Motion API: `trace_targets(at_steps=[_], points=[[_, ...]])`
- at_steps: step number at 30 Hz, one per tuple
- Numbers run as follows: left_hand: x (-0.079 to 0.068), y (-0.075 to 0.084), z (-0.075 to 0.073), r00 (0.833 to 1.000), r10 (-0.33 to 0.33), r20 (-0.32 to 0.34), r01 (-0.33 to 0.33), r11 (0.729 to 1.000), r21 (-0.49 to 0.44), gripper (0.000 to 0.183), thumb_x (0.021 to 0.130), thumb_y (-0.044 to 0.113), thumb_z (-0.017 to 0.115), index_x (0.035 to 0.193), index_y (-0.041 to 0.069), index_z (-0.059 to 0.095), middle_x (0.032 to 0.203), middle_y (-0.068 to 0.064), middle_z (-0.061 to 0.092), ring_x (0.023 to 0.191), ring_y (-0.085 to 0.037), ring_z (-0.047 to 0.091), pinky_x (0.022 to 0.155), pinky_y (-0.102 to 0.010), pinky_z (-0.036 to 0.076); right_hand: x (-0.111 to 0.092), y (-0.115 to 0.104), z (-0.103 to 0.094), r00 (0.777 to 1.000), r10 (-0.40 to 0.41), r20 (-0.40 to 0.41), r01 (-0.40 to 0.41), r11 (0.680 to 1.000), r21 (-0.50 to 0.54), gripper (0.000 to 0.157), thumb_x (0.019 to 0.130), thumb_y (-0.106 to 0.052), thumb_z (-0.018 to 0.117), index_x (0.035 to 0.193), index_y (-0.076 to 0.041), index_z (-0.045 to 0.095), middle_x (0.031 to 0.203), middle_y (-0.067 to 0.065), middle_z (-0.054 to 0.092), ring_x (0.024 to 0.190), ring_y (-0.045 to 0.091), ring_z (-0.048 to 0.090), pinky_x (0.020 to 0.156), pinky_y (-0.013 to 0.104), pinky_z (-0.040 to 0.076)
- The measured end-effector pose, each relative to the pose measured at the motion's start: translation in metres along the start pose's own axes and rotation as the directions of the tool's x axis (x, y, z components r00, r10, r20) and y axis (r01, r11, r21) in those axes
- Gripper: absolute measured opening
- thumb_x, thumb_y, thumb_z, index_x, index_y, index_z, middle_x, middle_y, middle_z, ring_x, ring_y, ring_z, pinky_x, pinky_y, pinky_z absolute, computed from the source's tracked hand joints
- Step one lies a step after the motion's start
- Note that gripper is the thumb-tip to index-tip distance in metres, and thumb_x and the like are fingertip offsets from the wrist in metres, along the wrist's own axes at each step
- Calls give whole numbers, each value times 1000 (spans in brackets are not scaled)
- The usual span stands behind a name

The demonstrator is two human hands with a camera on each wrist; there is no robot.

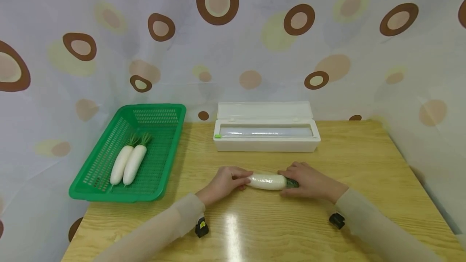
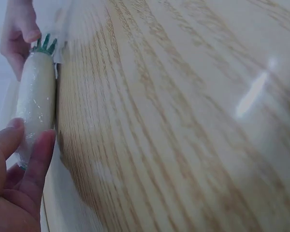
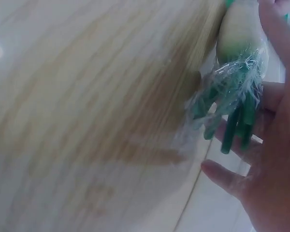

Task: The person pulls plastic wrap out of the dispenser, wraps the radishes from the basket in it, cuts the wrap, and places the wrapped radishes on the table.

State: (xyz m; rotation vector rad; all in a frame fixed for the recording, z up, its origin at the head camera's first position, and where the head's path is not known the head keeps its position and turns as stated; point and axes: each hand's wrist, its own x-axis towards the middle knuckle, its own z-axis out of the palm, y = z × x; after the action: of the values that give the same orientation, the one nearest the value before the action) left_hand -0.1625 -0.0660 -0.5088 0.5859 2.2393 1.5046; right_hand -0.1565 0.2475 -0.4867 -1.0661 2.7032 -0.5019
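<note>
A white radish (image 1: pixel 267 181) with cut green stalks lies crosswise in front of me, wrapped in shiny cling film. My left hand (image 1: pixel 226 181) pinches its tip end between thumb and fingers, as the left wrist view (image 2: pixel 26 169) also shows. Around the leafy end, my right hand (image 1: pixel 309 182) holds the radish with thumb and fingers on opposite sides. Crumpled cling film (image 3: pixel 239 79) gathers over the green stalks (image 3: pixel 232 121) in the right wrist view, with loose film trailing beside them. Part of the stalks is hidden under the right hand in the head view.
Behind the hands stands a white cling film box (image 1: pixel 267 144), lid raised, with a film roll (image 1: pixel 265 132) inside. To the left, a green basket (image 1: pixel 172 153) holds two white radishes (image 1: pixel 134 165) with short green stalks. A patterned curtain (image 1: pixel 233 51) borders the wooden table (image 1: pixel 276 229).
</note>
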Motion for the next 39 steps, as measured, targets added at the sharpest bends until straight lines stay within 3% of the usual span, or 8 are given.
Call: trace_targets(at_steps=[6, 11, 17, 23, 28, 32, 35, 39], points=[[0, 1, 0, 1000, 15, 0, -15, 999, 34, 31, 98, 13, 73, 128, 6, 72, 129, -15, 71, 82, -15, 75, 74, -24, 60, -2, -1, 0, 998, -44, -50, 45, 999, 11, 50, 103, -43, 64, 133, -4, 70, 118, 5, 73, 109, 25, 61, 94, 52, 48], [0, -2, 0, 1000, 24, -9, -23, 999, 41, 32, 97, 16, 76, 128, 7, 73, 127, -13, 72, 80, -14, 75, 73, -24, 60, -2, 1, 0, 996, -62, -60, 62, 998, 4, 51, 103, -41, 64, 137, -3, 67, 118, 6, 73, 108, 26, 62, 93, 53, 48], [-1, -4, 1, 999, 19, -27, -18, 1000, 25, 32, 96, 18, 77, 126, 9, 75, 124, -11, 74, 79, -14, 75, 72, -24, 60, -13, 12, -5, 998, 36, -45, -38, 998, -49, 68, 92, -46, 78, 142, -2, 62, 120, 7, 70, 112, 30, 64, 98, 58, 47], [-2, -2, 1, 999, 3, -45, -2, 1000, 27, 31, 95, 18, 77, 125, 9, 76, 118, -9, 77, 77, -13, 74, 70, -24, 60, -35, 28, -18, 994, 105, -31, -105, 994, 10, 54, 92, -43, 79, 129, -5, 72, 111, -3, 74, 100, 18, 65, 93, 50, 51], [-3, -2, 2, 999, -7, -46, 8, 1000, 21, 32, 95, 17, 77, 126, 8, 75, 118, -10, 76, 77, -13, 74, 71, -24, 60, -48, 40, -18, 988, -11, -153, 14, 1000, 19, 20, 94, -21, 78, 110, -8, 81, 98, -7, 77, 85, 7, 64, 76, 36, 54], [-3, 0, 1, 999, -12, -48, 13, 1000, 24, 32, 96, 17, 77, 126, 7, 75, 121, -11, 75, 78, -14, 74, 71, -24, 60, -48, 43, -10, 963, -113, -244, 103, 993, -52, 11, 90, -7, 79, 97, -15, 83, 91, -10, 77, 81, 6, 66, 76, 39, 55], [-3, 0, 1, 999, -4, -49, 6, 1000, 25, 32, 96, 17, 76, 127, 7, 75, 123, -13, 74, 78, -14, 75, 71, -24, 60, -45, 39, -6, 971, -38, -237, 33, 999, -26, 8, 93, -8, 76, 95, -15, 80, 91, -9, 75, 83, 9, 66, 78, 43, 55], [-3, -2, 2, 999, -1, -45, 2, 1000, 15, 33, 96, 15, 76, 127, 5, 74, 125, -15, 73, 79, -13, 75, 71, -24, 60, -42, 31, -3, 962, 186, -198, -153, 974, 168, 5, 98, -10, 71, 103, -10, 74, 93, -7, 73, 86, 10, 67, 80, 41, 56]])
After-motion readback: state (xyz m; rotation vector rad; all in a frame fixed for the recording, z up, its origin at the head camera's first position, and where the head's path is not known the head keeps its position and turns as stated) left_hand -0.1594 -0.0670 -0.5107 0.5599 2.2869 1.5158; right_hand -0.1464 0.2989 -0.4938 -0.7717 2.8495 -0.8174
